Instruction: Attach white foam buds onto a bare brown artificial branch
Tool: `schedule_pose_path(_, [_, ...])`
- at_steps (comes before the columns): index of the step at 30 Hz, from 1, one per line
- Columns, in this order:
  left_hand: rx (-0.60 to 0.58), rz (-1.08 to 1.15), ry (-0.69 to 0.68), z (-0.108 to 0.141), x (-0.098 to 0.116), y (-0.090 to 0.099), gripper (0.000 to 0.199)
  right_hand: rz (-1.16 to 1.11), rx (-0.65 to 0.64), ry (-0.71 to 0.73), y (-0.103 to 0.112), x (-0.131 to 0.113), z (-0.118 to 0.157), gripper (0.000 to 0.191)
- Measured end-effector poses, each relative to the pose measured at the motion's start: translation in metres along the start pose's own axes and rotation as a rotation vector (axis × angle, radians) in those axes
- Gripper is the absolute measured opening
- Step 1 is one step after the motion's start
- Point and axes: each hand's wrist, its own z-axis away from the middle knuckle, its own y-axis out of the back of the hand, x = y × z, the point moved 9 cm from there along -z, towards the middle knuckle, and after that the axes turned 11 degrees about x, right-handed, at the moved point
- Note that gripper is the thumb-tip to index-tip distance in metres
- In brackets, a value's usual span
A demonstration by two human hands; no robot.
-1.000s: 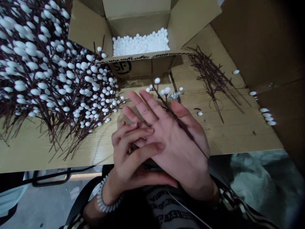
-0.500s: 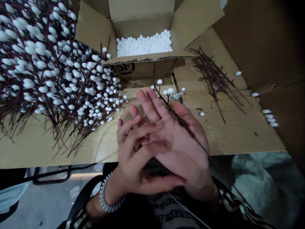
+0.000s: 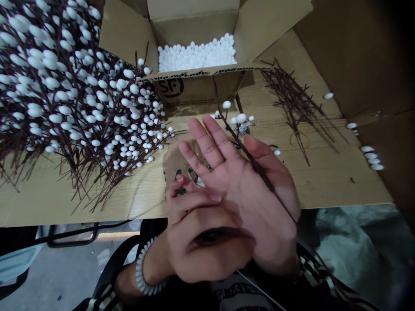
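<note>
The open right hand (image 3: 249, 185) has its fingers spread, palm up, with a thin dark-brown twig bearing white oval buds (image 3: 249, 157) lying across it. The left hand (image 3: 201, 246) has curled fingers (image 3: 191, 203) touching that palm. Beside them on the pale wooden table (image 3: 324, 185) are a heap of budded branches (image 3: 81, 112) and an open cardboard box (image 3: 194, 88) of white foam balls (image 3: 194, 56) — bare brown twigs (image 3: 298, 103) lie right.

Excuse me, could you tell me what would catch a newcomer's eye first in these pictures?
The eye goes first to the large heap of artificial pussy-willow branches, thick with white buds, on the left. Straight ahead, an open cardboard box holds loose white foam buds, with bare brown stems to its right. In the centre, a single budded branch lies across the open right hand, with the left hand against it.
</note>
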Motion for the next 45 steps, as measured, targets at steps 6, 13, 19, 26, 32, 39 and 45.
schedule_pose_path(6, [0.006,0.102,-0.101,-0.02,0.011,0.002,0.023,0.004,-0.001,0.008,0.0,-0.001,0.001,0.042])
schedule_pose_path(13, [0.042,0.078,-0.042,-0.021,0.004,0.004,0.03,0.003,0.004,-0.012,0.002,0.003,-0.002,0.04])
schedule_pose_path(19, [0.003,0.089,-0.087,-0.02,0.007,0.002,0.027,0.031,0.03,-0.017,0.003,0.003,-0.003,0.041])
schedule_pose_path(26, [-0.005,0.12,-0.088,-0.019,0.003,0.001,0.026,0.041,0.06,-0.024,0.005,0.003,-0.005,0.043])
schedule_pose_path(32, [-0.005,0.142,-0.098,-0.019,0.004,-0.001,0.026,0.037,0.028,0.006,0.004,0.002,-0.006,0.041])
schedule_pose_path(39, [-0.032,0.084,-0.017,-0.017,-0.004,-0.002,0.024,0.042,0.031,-0.007,0.005,0.002,-0.006,0.041])
schedule_pose_path(45, [-0.131,-0.074,0.077,-0.003,-0.016,-0.01,0.009,0.015,0.014,-0.007,0.006,0.002,-0.009,0.04])
